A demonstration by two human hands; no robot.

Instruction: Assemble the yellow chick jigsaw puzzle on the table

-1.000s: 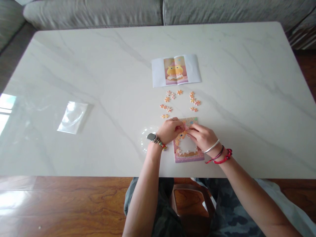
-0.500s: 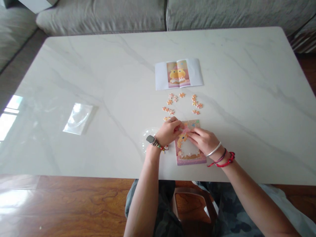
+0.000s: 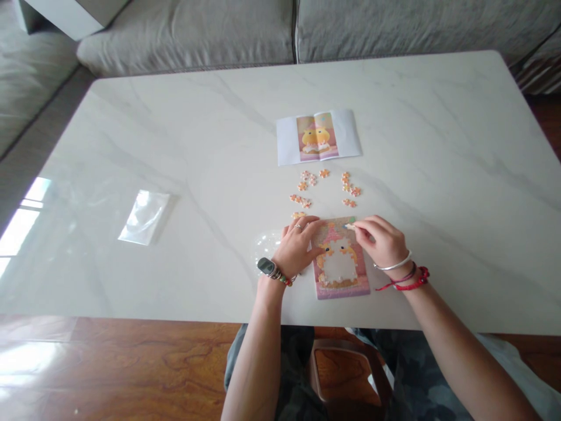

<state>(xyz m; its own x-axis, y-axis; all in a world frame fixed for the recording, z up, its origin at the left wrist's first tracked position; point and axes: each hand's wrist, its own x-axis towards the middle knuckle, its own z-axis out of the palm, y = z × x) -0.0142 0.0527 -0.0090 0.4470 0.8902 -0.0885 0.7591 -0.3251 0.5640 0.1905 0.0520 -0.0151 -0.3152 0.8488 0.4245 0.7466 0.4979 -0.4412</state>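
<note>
My right hand (image 3: 382,241) has parted from my left hand (image 3: 297,247); its fingers pinch a piece (image 3: 350,227) over the puzzle (image 3: 344,292). Left fingers rest spread there. Piece unplaced, centre incomplete.

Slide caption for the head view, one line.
Left hand on a partly filled puzzle; right hand pinches a small piece near its far right corner.

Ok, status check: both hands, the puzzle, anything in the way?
Left hand flat over puzzle's left edge, covering part. Right hand pinching small piece near upper right. Puzzle's middle unfilled; loose pieces beyond it.
</note>
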